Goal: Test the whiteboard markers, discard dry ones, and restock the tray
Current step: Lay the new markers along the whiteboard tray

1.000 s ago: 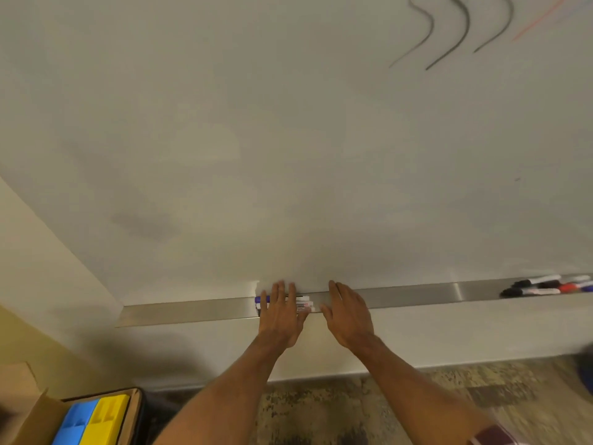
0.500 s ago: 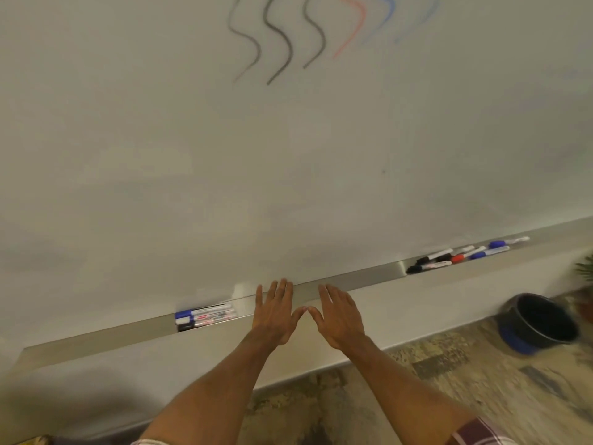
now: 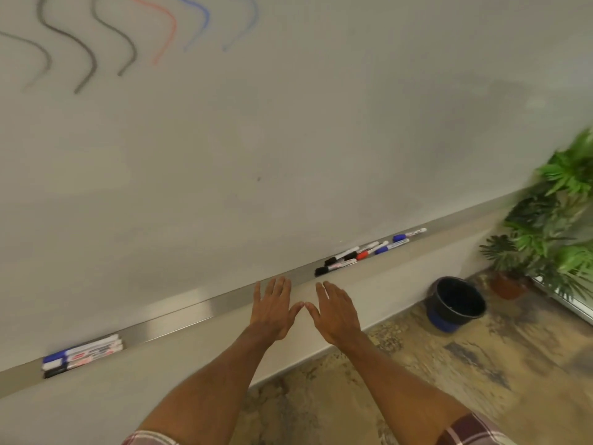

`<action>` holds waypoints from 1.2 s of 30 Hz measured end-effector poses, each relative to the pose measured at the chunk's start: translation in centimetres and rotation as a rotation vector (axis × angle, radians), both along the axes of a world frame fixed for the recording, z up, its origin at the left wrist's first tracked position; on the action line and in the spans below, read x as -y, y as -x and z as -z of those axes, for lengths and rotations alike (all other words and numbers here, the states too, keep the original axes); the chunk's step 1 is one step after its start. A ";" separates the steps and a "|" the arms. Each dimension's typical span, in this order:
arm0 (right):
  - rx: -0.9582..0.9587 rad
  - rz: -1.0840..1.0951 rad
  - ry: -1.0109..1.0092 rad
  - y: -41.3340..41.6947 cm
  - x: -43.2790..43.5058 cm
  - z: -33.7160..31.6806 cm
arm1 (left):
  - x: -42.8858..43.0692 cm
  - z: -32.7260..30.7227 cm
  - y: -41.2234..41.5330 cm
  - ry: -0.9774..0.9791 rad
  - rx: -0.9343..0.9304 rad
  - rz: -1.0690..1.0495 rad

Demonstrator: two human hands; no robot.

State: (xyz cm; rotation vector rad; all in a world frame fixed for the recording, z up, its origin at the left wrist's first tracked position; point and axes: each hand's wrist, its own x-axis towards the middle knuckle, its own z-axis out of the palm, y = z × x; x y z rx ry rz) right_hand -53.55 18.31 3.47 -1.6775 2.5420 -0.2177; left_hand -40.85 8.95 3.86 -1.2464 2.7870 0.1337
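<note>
Roughly halfway is my reading of this job. High on the whiteboard (image 3: 288, 139) runs a row of wavy test strokes (image 3: 128, 43): several dark ones, a red one, a solid blue one and a much fainter blue one at the right end. That suggests the testing step is done or nearly so, and the pale line hints that one blue marker is running dry.

Both hands hold nothing. The left hand (image 3: 272, 308) and the right hand (image 3: 337, 311) are side by side, palms facing away, fingers (image 3: 279, 287) straight and spread, the two thumb tips almost meeting. They sit in front of a bare stretch of the metal tray (image 3: 192, 311) along the board's lower edge. Whether the fingertips touch it I cannot tell.

The markers lie on that tray in two lots, well apart. A loose scatter (image 3: 362, 253) of black, red and blue ones sits just to the right of the right hand, pointing at different angles. A tidy bundle (image 3: 83, 354) lies far to the left, its markers packed parallel against each other.

On the floor (image 3: 417, 380), below the scatter and off to the right, stands a dark bin (image 3: 455, 300), near some potted plants (image 3: 552, 226). I see nothing inside it, though the view is blurred.

So the discarding looks not yet done: the weak marker has to be picked out of the scatter and dropped in the bin, and the rest tidied or topped up.
</note>
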 end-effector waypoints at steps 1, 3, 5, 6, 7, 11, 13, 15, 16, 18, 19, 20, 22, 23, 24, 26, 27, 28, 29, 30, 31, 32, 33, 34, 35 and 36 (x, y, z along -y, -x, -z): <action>-0.001 0.012 0.000 1.0 -0.1 -0.1 | 0.0 -0.1 1.1 0.001 -0.001 0.012; -0.009 0.030 0.000 2.7 -0.2 -0.2 | 0.1 -0.2 3.1 -0.001 -0.003 0.037; -0.012 0.049 0.003 4.4 -0.2 -0.2 | 0.2 -0.2 5.0 -0.002 -0.004 0.055; -0.010 0.059 0.006 5.2 -0.1 -0.2 | 0.4 -0.2 5.8 -0.003 -0.005 0.062; -0.008 0.067 0.010 6.0 0.0 -0.1 | 0.6 -0.1 6.7 -0.004 -0.004 0.067; -0.020 0.076 0.015 8.9 1.1 0.2 | 1.6 0.4 9.6 -0.010 0.007 0.074; -0.017 0.065 0.013 10.4 1.9 0.6 | 2.3 1.1 10.9 -0.014 0.009 0.071; -0.014 0.051 0.007 11.8 2.8 1.3 | 3.1 2.0 12.3 -0.029 0.017 0.061; -0.017 0.043 0.002 12.4 3.2 1.6 | 3.5 2.4 12.9 -0.034 0.026 0.052; -0.019 0.027 -0.012 13.6 4.1 2.2 | 4.0 3.1 13.8 -0.050 0.047 0.035; -0.020 0.016 -0.021 14.1 4.6 2.5 | 4.3 3.4 14.1 -0.066 0.053 0.028; -0.025 0.001 -0.029 14.5 5.0 2.8 | 4.6 3.6 14.4 -0.084 0.056 0.020; -0.028 -0.025 -0.041 15.2 5.9 3.3 | 5.0 3.9 14.8 -0.113 0.061 0.009; -0.026 -0.039 -0.045 15.5 6.4 3.5 | 5.1 4.0 14.9 -0.125 0.060 0.004; -0.023 -0.057 -0.045 15.8 6.8 3.7 | 5.3 4.0 15.0 -0.135 0.060 0.000; -0.011 -0.089 -0.035 15.9 7.6 4.0 | 5.4 4.3 15.1 -0.146 0.059 -0.005; -0.002 -0.102 -0.030 16.0 7.9 4.2 | 5.5 4.5 15.2 -0.150 0.060 -0.011; 0.010 -0.116 -0.023 16.0 8.2 4.4 | 5.6 4.7 15.3 -0.152 0.062 -0.018; 0.020 -0.132 -0.015 16.2 8.4 4.6 | 5.7 4.8 15.4 -0.154 0.062 -0.025; 0.027 -0.148 -0.011 16.3 8.6 4.8 | 5.8 5.0 15.6 -0.158 0.061 -0.032; 0.032 -0.162 -0.019 16.5 8.8 5.1 | 5.8 5.2 15.7 -0.163 0.055 -0.042; 0.029 -0.176 -0.032 16.7 9.0 5.3 | 5.9 5.4 15.8 -0.168 0.044 -0.053; 0.020 -0.189 -0.045 16.9 9.2 5.5 | 5.9 5.6 15.9 -0.170 0.033 -0.066; 0.004 -0.202 -0.055 17.2 9.5 5.6 | 5.9 5.7 16.0 -0.172 0.026 -0.077; -0.011 -0.219 -0.062 17.4 9.7 5.8 | 5.9 5.8 16.0 -0.172 0.022 -0.088; -0.023 -0.238 -0.070 17.7 10.0 5.9 | 5.9 5.9 16.0 -0.172 0.017 -0.099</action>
